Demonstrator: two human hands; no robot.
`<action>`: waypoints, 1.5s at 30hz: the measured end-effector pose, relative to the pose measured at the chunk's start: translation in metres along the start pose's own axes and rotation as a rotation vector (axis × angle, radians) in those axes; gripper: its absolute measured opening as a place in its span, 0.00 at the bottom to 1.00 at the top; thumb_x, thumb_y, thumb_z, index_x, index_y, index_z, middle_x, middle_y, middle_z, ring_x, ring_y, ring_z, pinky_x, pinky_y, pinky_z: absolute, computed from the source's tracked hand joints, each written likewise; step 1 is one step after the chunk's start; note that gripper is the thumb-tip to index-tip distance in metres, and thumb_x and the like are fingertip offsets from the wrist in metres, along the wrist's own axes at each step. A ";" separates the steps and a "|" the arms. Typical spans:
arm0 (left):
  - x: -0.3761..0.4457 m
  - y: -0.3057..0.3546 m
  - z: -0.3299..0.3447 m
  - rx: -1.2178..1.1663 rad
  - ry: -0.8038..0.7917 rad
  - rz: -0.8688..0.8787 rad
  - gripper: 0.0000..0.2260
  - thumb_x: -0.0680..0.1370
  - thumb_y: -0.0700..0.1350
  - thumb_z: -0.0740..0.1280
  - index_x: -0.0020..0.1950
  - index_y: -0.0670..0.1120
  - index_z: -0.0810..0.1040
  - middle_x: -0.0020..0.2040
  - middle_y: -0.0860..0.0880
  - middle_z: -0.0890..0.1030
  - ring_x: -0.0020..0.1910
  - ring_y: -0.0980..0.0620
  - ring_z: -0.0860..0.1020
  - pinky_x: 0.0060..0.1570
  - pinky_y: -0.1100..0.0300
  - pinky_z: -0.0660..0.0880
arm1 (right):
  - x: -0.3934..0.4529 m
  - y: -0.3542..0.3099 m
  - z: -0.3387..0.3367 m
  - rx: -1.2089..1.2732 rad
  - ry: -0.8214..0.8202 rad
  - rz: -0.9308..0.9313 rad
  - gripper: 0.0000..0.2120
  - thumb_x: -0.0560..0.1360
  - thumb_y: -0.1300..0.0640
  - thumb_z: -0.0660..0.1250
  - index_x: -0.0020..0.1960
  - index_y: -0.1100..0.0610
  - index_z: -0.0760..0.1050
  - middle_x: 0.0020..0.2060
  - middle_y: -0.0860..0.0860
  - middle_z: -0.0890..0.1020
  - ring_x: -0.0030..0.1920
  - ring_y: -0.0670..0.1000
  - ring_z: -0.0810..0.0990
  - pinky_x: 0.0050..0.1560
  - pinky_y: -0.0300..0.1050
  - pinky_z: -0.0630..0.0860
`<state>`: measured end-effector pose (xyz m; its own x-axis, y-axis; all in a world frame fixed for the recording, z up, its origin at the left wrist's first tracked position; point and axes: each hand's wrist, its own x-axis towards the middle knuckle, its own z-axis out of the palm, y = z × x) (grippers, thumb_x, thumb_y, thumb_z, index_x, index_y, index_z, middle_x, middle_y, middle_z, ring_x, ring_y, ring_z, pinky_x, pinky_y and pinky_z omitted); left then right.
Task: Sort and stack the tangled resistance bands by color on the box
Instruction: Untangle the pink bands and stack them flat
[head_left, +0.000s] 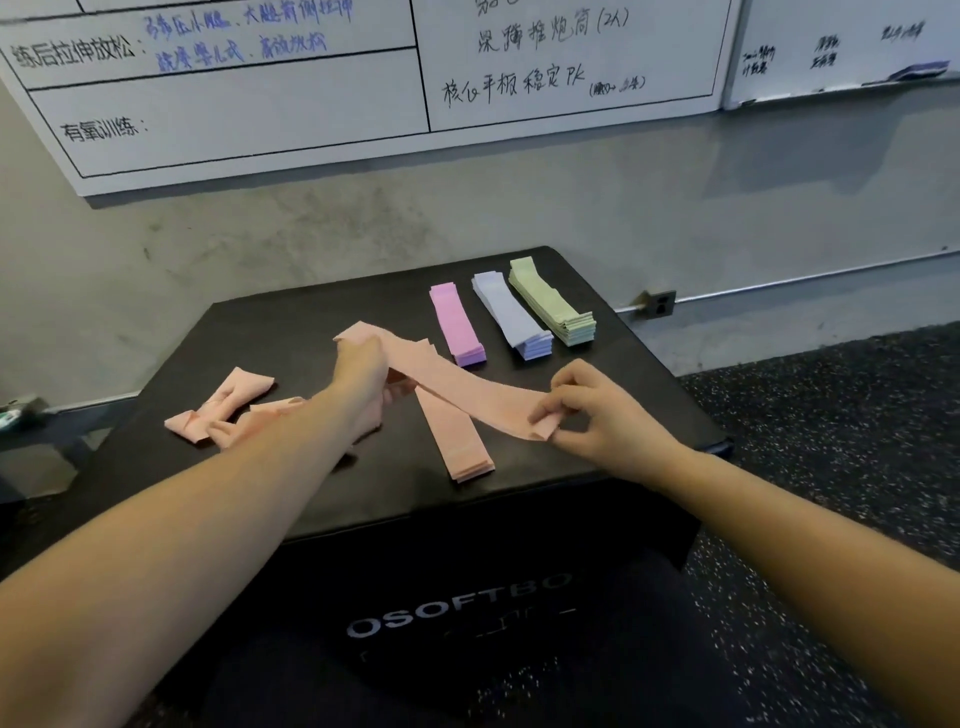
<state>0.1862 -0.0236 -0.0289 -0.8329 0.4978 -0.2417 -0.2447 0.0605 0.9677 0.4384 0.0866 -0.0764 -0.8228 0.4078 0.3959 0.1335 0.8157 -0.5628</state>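
Peach resistance band (467, 382) stretched above the black box (291, 332), gripped at its far end by left hand (358, 374), near end pinched by right hand (587, 410). Beneath: peach stack (457, 441). Toward the box's far right edge: pink stack (457, 322), lavender stack (514, 317), green stack (553, 304). Leftward: tangled peach bands (223, 405).

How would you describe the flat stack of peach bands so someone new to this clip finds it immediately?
Start at the black box below the wall whiteboard. Near its front edge lies the peach stack, flat, its far end passing under the peach band that both hands stretch. Unlike the pink, lavender and green stacks at the back right, it sits nearest the person; unlike the tangled peach bands on the left, it is neatly layered.
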 end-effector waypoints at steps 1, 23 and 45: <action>0.005 0.000 0.002 0.005 -0.005 -0.010 0.14 0.80 0.38 0.55 0.56 0.42 0.80 0.46 0.43 0.87 0.37 0.49 0.86 0.33 0.57 0.81 | 0.000 0.005 0.002 -0.027 0.001 -0.030 0.10 0.73 0.61 0.75 0.50 0.48 0.84 0.52 0.44 0.73 0.56 0.38 0.71 0.59 0.26 0.65; 0.147 -0.043 0.026 0.501 0.099 0.127 0.07 0.82 0.44 0.68 0.59 0.51 0.76 0.54 0.48 0.78 0.49 0.49 0.82 0.45 0.59 0.83 | 0.068 0.051 0.091 -0.149 -0.231 -0.416 0.07 0.77 0.50 0.72 0.55 0.47 0.84 0.52 0.45 0.82 0.54 0.47 0.76 0.50 0.47 0.75; 0.144 -0.051 -0.020 0.694 -0.040 0.329 0.08 0.84 0.43 0.63 0.62 0.51 0.75 0.53 0.51 0.78 0.44 0.52 0.80 0.37 0.61 0.77 | 0.065 0.066 0.106 0.162 -0.226 -0.085 0.06 0.79 0.53 0.69 0.55 0.50 0.82 0.48 0.44 0.81 0.50 0.46 0.78 0.52 0.38 0.73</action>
<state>0.0684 0.0275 -0.1142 -0.7872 0.6141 0.0567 0.3913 0.4263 0.8155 0.3350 0.1235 -0.1649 -0.9318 0.2246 0.2851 -0.0161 0.7592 -0.6507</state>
